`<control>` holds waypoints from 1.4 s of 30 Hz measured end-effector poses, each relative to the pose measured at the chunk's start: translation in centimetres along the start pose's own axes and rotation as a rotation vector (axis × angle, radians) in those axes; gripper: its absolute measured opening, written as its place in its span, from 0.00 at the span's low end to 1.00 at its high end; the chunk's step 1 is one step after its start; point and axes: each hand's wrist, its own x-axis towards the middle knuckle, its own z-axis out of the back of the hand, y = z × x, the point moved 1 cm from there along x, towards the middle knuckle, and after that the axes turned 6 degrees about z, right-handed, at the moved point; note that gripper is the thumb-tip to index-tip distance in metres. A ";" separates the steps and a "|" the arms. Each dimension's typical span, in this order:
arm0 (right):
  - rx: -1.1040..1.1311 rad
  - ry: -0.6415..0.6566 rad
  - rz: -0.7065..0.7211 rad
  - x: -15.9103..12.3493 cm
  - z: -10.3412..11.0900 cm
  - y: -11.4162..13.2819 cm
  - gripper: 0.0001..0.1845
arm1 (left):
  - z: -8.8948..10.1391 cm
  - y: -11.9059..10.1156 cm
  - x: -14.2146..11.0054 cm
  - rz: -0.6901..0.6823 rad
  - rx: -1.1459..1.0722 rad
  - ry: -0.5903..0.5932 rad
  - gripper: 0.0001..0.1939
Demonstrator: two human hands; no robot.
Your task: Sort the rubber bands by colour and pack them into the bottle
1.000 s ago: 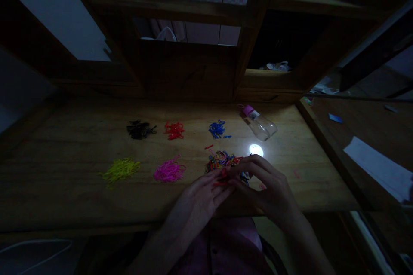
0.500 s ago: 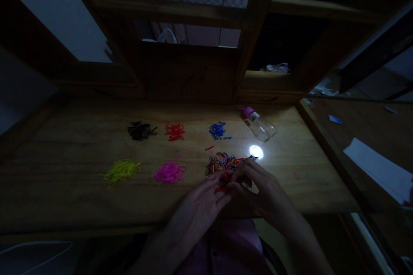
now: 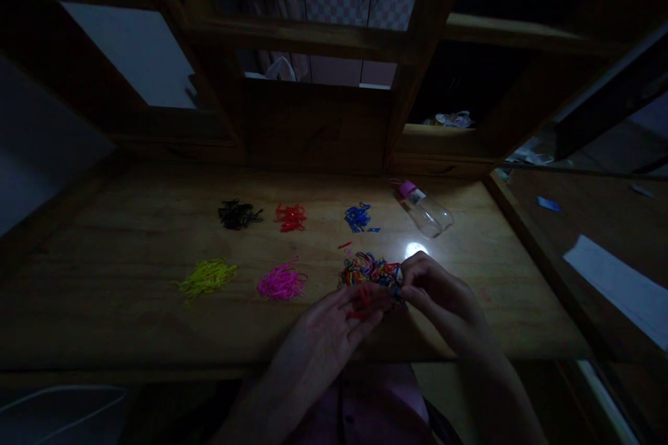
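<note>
A mixed pile of coloured rubber bands lies on the wooden desk just beyond my hands. My left hand is palm up with the fingers curled, holding a few red bands. My right hand pinches at the near right edge of the mixed pile, fingers closed on bands I cannot name by colour. Sorted piles lie farther out: black, red, blue, yellow and pink.
A clear plastic bottle with a pink cap lies on its side at the back right, beside a bright light spot. A wooden shelf frame rises behind the desk. A white sheet lies on a lower surface at right.
The view has shifted slightly down and right. My right hand has moved from over my left fingers to the edge of the mixed pile. My left hand still holds red bands.
</note>
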 end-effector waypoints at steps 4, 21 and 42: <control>0.026 -0.331 0.000 -0.7 1.0 -1.8 0.06 | 0.8 -1.5 -1.3 -0.064 -0.068 -0.050 0.23; -0.360 -0.248 0.006 -0.4 -0.4 -2.2 0.04 | 2.3 -16.3 1.1 -0.692 0.438 -0.256 0.21; -0.388 -0.224 -0.017 -0.4 -0.9 -2.2 0.05 | 1.1 -10.9 5.8 -0.850 2.130 -0.086 0.09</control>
